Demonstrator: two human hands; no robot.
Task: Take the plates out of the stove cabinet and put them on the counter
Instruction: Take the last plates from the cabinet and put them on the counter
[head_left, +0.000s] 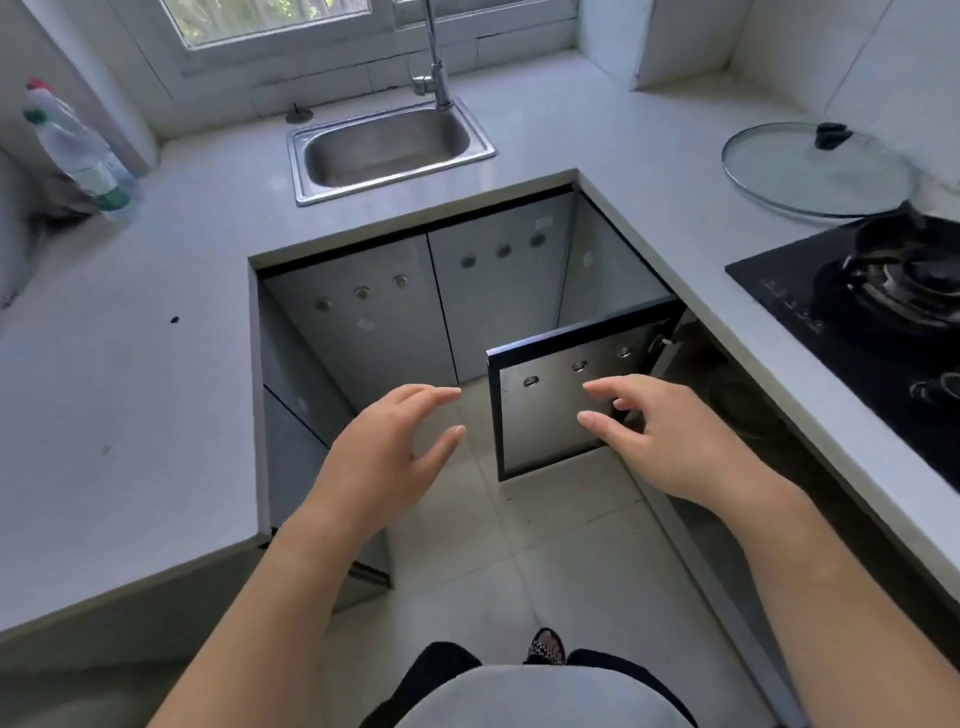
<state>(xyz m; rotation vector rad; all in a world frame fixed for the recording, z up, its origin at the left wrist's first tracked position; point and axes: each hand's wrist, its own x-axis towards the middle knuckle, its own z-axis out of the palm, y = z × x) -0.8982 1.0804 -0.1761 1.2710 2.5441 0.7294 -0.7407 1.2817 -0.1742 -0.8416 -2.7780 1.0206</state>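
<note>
The stove cabinet door (550, 415), grey with a dark frame and three round holes, stands swung open below the right counter (675, 218). Behind it the cabinet inside (727, 395) is dark; faint round shapes show there, too dim to tell as plates. My right hand (660, 436) hovers in front of the open door with fingers spread and loose, holding nothing. My left hand (395, 441) floats over the floor left of the door, fingers relaxed, empty.
A black gas stove (852, 312) with a pan sits on the right counter, a glass lid (815, 171) behind it. A steel sink (389, 148) and tap are at the back. Bottles (78, 150) stand at far left. Wide white counter (130, 405) lies to the left.
</note>
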